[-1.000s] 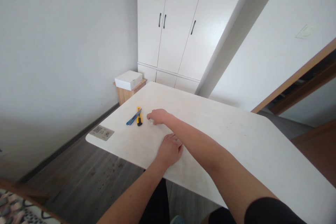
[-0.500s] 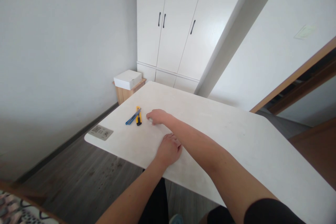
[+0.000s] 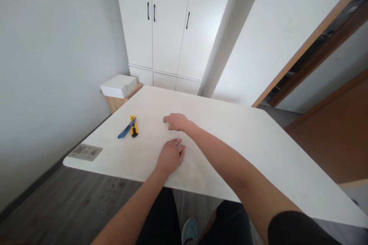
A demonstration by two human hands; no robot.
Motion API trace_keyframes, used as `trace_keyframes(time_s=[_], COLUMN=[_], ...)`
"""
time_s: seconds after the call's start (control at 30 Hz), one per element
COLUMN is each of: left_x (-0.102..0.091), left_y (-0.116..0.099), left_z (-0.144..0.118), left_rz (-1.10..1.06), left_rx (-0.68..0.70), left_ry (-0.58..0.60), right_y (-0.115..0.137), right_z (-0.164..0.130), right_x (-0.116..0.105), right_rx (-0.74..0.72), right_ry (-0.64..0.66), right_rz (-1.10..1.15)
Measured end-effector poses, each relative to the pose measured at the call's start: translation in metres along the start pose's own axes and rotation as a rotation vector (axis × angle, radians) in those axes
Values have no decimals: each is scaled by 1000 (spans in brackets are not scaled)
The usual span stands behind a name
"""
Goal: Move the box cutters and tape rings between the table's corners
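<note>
On the white worktop [image 3: 230, 138]: right hand [image 3: 176, 121] curled over something small, contents unclear; left hand [image 3: 170, 155] flat, fingers spread, empty. Yellow utility knife [image 3: 133, 126] and blue pen [image 3: 125, 128] untouched far left.

A white table [image 3: 244, 138] bears a yellow utility knife [image 3: 133, 126], a blue pen [image 3: 126, 128] and a label [image 3: 85, 152].

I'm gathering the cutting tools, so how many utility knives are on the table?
2: a blue utility knife and a yellow utility knife, side by side near the table's left edge, left of both hands.
</note>
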State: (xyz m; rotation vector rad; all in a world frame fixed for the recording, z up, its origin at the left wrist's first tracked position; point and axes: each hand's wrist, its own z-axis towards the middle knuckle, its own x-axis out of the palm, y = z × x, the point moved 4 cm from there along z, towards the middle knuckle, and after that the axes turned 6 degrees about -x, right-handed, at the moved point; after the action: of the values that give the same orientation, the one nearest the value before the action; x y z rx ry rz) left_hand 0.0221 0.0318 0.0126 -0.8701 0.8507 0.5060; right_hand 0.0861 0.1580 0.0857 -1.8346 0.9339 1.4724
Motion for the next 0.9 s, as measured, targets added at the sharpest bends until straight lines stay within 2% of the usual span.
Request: trace_keyframes(time_s=[0.1, 0.17, 0.23, 0.3, 0.47, 0.57, 0.7, 0.9], left_x=[2, 2, 3, 3, 4, 3, 1, 0], left_y=[0, 1, 1, 2, 3, 2, 1, 0], left_z=[0, 0, 0, 0, 1, 1, 1, 1], left_rz=[19, 23, 31, 44, 83, 102, 105, 93], left_rx=[0, 2, 8, 18, 44, 53, 47, 55], left_ry=[14, 9, -3, -13, -14, -8, -5, -11], right_y=[-57, -84, -94, -90, -63, -60, -71, -102], right_z=[-64, -105, -135, -154, -162, -159, -166, -206], right_x=[7, 17, 28, 38, 53, 57, 46, 13], right_rx=[184, 279, 316, 309, 241, 231, 305, 491], right_ry=[45, 109, 151, 159, 109, 115, 175, 188], right_rz=[-37, -38, -15, 14, 55, 66, 133, 163])
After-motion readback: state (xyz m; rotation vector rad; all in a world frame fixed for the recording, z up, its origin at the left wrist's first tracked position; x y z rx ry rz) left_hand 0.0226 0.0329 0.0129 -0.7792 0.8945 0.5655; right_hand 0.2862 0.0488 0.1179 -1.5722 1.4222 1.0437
